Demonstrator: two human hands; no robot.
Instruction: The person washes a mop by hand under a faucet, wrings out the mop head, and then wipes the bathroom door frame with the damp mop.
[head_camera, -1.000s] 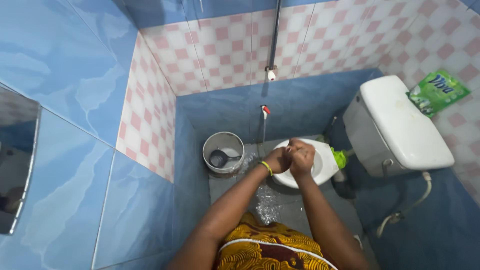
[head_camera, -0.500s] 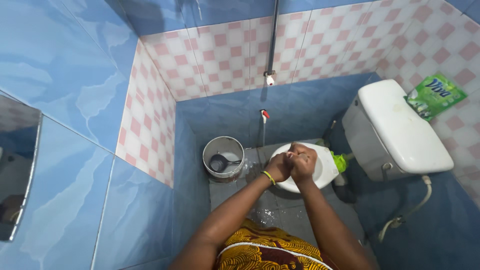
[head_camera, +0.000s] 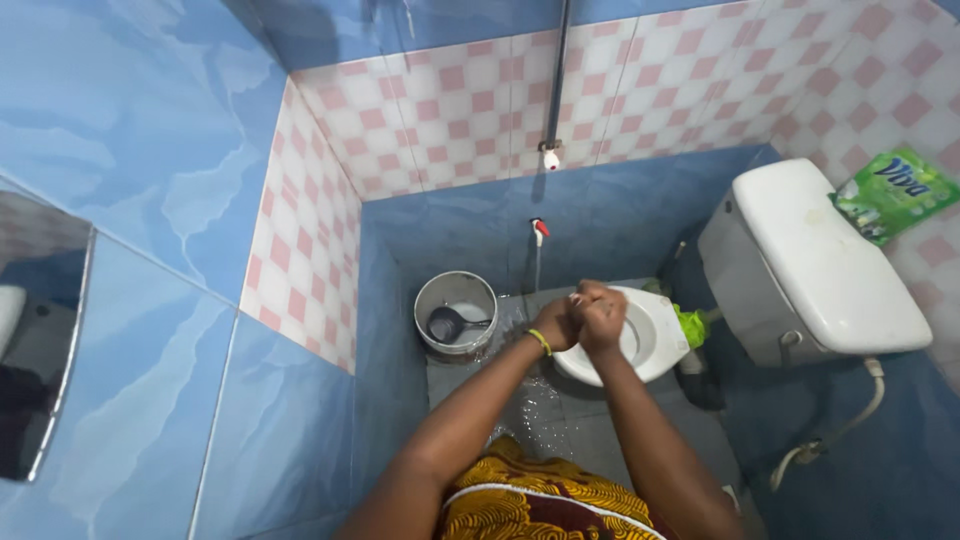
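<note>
My left hand (head_camera: 557, 323) and my right hand (head_camera: 602, 316) are pressed together, fingers folded around each other, above the near rim of a white toilet bowl (head_camera: 655, 340). A yellow-green band sits on my left wrist (head_camera: 540, 341). I see nothing held in either hand. Both forearms reach out from the bottom of the view over a wet grey floor (head_camera: 545, 405).
A grey bucket (head_camera: 456, 312) with a dark scoop inside stands left of the bowl, under a small wall tap (head_camera: 539, 229). The white cistern (head_camera: 828, 262) is at the right, with a green packet (head_camera: 893, 193) against the wall. Blue and pink-checked tiled walls close in all round.
My clasped hands stay together over the bowl and shift slightly against each other. The camera view has drifted a little, so everything sits slightly further right.
</note>
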